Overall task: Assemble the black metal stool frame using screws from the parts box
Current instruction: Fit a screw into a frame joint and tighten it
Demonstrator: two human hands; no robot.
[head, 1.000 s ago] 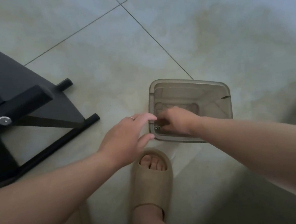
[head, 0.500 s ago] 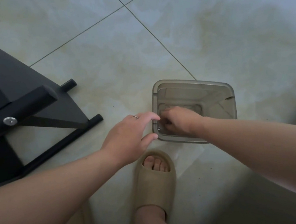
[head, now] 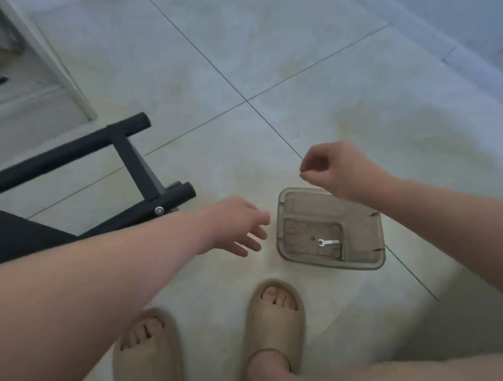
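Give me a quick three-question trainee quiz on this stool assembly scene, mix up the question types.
1. True or false: the right hand is raised above the parts box, fingertips pinched together.
2. Which tool lies inside the box? A) hammer B) small wrench C) pliers
3. Fill in: the left hand is open, between the box and the black ____ frame.

Key: 1 true; 2 B; 3 stool.

Whether the pinch holds a screw is too small to tell.
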